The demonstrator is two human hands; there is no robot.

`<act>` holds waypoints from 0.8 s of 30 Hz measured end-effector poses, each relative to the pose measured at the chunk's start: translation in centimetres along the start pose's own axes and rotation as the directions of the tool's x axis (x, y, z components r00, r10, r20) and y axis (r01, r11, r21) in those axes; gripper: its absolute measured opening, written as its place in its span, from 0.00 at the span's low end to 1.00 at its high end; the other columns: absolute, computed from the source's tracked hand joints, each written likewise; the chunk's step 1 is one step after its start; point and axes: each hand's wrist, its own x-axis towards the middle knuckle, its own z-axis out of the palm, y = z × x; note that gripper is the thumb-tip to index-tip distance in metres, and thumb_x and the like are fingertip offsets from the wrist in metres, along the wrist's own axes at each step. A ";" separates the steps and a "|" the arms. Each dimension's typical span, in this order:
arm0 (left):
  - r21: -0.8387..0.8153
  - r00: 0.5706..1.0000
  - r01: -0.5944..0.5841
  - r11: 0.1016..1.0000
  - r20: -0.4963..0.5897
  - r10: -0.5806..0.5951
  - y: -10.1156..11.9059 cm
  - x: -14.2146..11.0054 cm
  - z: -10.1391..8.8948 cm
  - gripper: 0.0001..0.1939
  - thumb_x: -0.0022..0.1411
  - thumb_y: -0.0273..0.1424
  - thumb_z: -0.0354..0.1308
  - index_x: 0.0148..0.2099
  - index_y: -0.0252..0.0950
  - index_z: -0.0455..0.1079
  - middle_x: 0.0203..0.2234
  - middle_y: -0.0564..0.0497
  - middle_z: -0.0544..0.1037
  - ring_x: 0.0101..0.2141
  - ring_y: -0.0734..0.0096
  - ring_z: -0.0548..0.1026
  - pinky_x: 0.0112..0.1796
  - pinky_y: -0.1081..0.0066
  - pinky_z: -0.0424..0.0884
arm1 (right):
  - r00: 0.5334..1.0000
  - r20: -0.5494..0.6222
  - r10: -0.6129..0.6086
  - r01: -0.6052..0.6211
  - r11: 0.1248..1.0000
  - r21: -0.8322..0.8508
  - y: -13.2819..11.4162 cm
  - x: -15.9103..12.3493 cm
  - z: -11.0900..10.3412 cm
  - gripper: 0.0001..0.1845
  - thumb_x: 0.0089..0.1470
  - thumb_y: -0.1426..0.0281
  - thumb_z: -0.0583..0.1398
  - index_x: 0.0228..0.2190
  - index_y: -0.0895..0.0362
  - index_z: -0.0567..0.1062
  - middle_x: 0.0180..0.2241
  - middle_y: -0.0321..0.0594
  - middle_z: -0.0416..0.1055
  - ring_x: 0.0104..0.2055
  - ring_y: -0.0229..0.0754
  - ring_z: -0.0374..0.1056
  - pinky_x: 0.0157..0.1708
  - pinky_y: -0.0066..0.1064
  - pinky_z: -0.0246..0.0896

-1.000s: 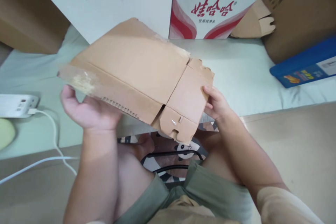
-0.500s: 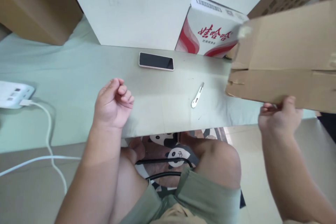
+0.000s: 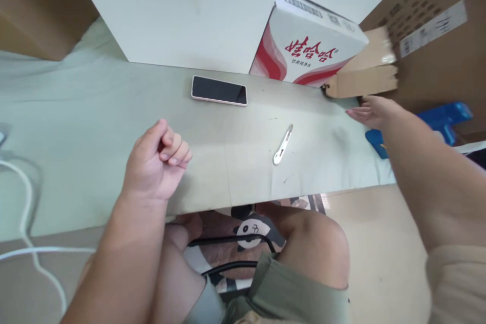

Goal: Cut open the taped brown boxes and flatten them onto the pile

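Observation:
My right hand [image 3: 374, 111] reaches out to the far right with its fingers stretched and nothing held. Just beyond its fingers stands a piece of brown cardboard [image 3: 357, 82], partly hidden behind a white and red carton [image 3: 304, 50]. Over the front of the table, my left hand [image 3: 159, 159] is curled into a loose fist, with nothing visible in it. Between the hands lies a small white utility knife [image 3: 283, 145] on the pale green cloth [image 3: 243, 162]. A phone with a dark screen [image 3: 219, 90] rests further back, near a large white box [image 3: 182, 15].
Brown boxes stand at the back left [image 3: 45, 10] and the right [image 3: 436, 61]. Blue objects, one shaped like a handled tool [image 3: 444, 116], sit behind my right forearm. A white cable [image 3: 28, 202] hangs over the left front edge. My knees are below the table.
My right hand has moved away from me and let go of the cardboard, which now stands behind the white and red carton. My left hand stays curled. The view has shifted slightly.

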 end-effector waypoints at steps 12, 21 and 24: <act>0.012 0.982 0.000 1.000 0.188 -0.002 0.8 -0.8 -2.1 0.28 0.57 0.30 0.55 0.23 0.38 0.33 0.17 0.59 0.34 0.14 0.79 0.42 0.17 0.73 0.49 | 0.821 0.352 -0.449 0.530 0.830 -0.177 -5.2 -8.2 18.6 0.18 0.50 0.68 0.65 0.45 0.54 0.78 0.54 0.48 0.78 0.59 0.57 0.72 0.67 0.53 0.62; -0.095 0.992 0.025 0.995 0.124 -0.013 1.8 -0.6 -2.9 0.29 0.64 0.32 0.53 0.20 0.39 0.37 0.14 0.59 0.38 0.12 0.80 0.45 0.15 0.73 0.47 | 0.442 0.719 -0.537 0.897 0.287 -0.338 -16.4 -9.9 29.3 0.59 0.42 0.60 0.75 0.71 0.50 0.58 0.71 0.52 0.57 0.71 0.68 0.58 0.68 0.60 0.60; -0.119 0.994 0.023 0.993 0.107 -0.011 2.3 -0.5 -3.3 0.29 0.66 0.33 0.53 0.20 0.39 0.37 0.13 0.59 0.38 0.12 0.81 0.45 0.15 0.74 0.47 | 0.475 0.753 -0.456 0.880 0.262 -0.396 -18.1 -9.7 30.7 0.57 0.40 0.59 0.76 0.68 0.53 0.63 0.68 0.55 0.61 0.67 0.70 0.64 0.64 0.62 0.64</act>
